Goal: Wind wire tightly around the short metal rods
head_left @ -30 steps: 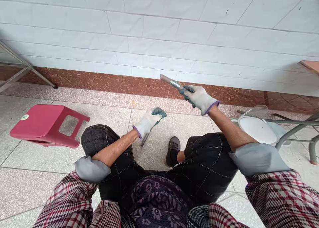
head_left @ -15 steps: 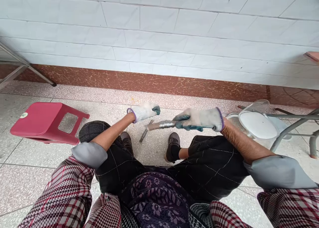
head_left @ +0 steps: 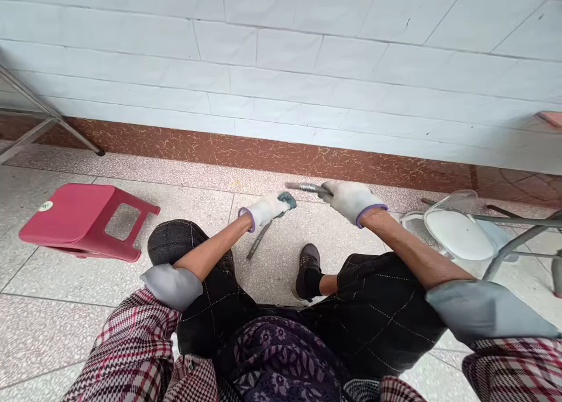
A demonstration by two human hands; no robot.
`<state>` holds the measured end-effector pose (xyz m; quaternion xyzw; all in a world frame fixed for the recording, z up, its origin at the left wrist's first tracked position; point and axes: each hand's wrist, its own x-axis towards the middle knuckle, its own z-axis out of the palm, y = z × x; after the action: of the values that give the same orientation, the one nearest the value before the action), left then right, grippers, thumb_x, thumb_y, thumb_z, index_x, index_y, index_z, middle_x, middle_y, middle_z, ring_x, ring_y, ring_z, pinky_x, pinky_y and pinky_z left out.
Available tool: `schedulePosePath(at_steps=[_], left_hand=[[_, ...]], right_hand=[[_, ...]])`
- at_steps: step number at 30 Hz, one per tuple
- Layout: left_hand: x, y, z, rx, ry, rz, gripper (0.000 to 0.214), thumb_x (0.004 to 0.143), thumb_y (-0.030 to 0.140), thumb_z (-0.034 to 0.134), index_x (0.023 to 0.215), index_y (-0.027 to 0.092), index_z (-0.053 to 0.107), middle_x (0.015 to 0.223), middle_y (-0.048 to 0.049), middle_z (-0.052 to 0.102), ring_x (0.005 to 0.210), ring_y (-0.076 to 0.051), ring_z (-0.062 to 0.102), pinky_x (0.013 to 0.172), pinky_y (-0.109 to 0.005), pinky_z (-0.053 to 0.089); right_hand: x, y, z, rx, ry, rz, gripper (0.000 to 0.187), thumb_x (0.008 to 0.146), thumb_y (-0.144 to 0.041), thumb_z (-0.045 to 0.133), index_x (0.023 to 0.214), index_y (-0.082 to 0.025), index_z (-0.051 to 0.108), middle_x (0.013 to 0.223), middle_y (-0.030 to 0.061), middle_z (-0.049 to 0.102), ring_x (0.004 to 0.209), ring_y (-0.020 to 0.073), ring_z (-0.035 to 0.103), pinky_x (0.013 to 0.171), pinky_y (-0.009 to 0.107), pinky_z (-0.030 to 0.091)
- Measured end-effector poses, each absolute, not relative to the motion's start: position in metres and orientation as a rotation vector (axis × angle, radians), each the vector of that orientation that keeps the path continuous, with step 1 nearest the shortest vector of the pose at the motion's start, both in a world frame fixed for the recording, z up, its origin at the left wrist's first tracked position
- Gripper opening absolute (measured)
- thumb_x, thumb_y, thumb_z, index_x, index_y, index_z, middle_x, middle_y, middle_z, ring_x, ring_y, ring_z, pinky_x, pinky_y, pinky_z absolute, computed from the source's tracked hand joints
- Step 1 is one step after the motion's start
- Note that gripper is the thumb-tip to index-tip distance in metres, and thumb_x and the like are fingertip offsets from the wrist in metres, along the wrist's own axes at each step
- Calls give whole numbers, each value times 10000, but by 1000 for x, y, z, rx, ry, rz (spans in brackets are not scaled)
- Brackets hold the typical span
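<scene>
My right hand point(head_left: 351, 200), in a white glove with a purple cuff and dark coated fingers, is closed around one end of a short rod. The rod point(head_left: 307, 187) has shiny metal wire wound about its middle and a dull brownish tip pointing left. My left hand point(head_left: 273, 208), gloved alike, is held with its fingers curled to the left of the rod's tip. Whatever is inside those fingers, if anything, is hidden. A dark, narrow metal bar point(head_left: 258, 241) lies on the floor below my left hand, its upper end close under the glove.
A red plastic stool point(head_left: 79, 215) stands at the left, near a metal frame leg point(head_left: 79, 136). To the right are a white round seat point(head_left: 456, 226) and grey metal legs point(head_left: 504, 247). The tiled wall point(head_left: 281, 68) rises ahead. My shoe point(head_left: 307, 267) rests on the speckled floor.
My right hand has moved up toward the wall with the rod, turning so the back of the glove shows. My left hand has shifted slightly right. The bar stays on the floor.
</scene>
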<state>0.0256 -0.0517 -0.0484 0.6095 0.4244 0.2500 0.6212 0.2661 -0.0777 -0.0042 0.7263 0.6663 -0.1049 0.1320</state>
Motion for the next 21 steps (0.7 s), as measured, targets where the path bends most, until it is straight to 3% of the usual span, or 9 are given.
schedulePosePath(at_steps=[3, 5, 7, 12, 18, 21], left_hand=[[29, -42, -39, 1327, 931, 618, 273, 1058, 331, 692, 1250, 140, 724, 1032, -74, 737, 803, -149, 696, 718, -301, 609], [33, -36, -34, 1277, 904, 654, 161, 1046, 229, 655, 1122, 125, 753, 719, 13, 624, 524, -72, 510, 514, -212, 441], [38, -33, -30, 1234, 879, 693, 131, 1014, 168, 629, 1042, 136, 754, 578, 78, 486, 417, -46, 333, 430, -209, 286], [37, -30, -27, 1039, 742, 787, 107, 979, 158, 600, 959, 161, 705, 508, 120, 377, 374, -49, 231, 395, -222, 146], [27, -27, -30, 985, 823, 799, 187, 1017, 119, 517, 951, 167, 685, 501, 109, 394, 367, -62, 247, 381, -227, 150], [28, -31, -30, 1041, 862, 811, 192, 1014, 120, 536, 965, 151, 719, 491, 106, 404, 367, -63, 252, 381, -232, 167]], right_hand=[[264, -68, 13, 2202, 2033, -71, 439, 1108, -459, 459, 1387, -224, 702, 1178, 153, 802, 1002, 343, 758, 741, 397, 496], [258, -63, 22, 2248, 2103, 3, 449, 1105, -471, 456, 1400, -235, 700, 1183, 145, 804, 1017, 340, 754, 756, 394, 488], [250, -58, 29, 2272, 2137, 6, 451, 1108, -485, 453, 1382, -235, 710, 1150, 146, 806, 997, 341, 751, 763, 400, 487], [239, -42, 36, 2389, 2173, -94, 444, 1096, -487, 482, 1383, -254, 727, 1138, 139, 806, 987, 335, 741, 784, 418, 494], [245, -38, 39, 2426, 2306, -294, 444, 1087, -456, 514, 1369, -209, 753, 1039, 126, 803, 947, 298, 724, 790, 388, 493], [247, -44, 39, 2440, 2245, -263, 456, 1088, -487, 516, 1390, -234, 745, 1098, 131, 801, 975, 314, 723, 790, 391, 487]])
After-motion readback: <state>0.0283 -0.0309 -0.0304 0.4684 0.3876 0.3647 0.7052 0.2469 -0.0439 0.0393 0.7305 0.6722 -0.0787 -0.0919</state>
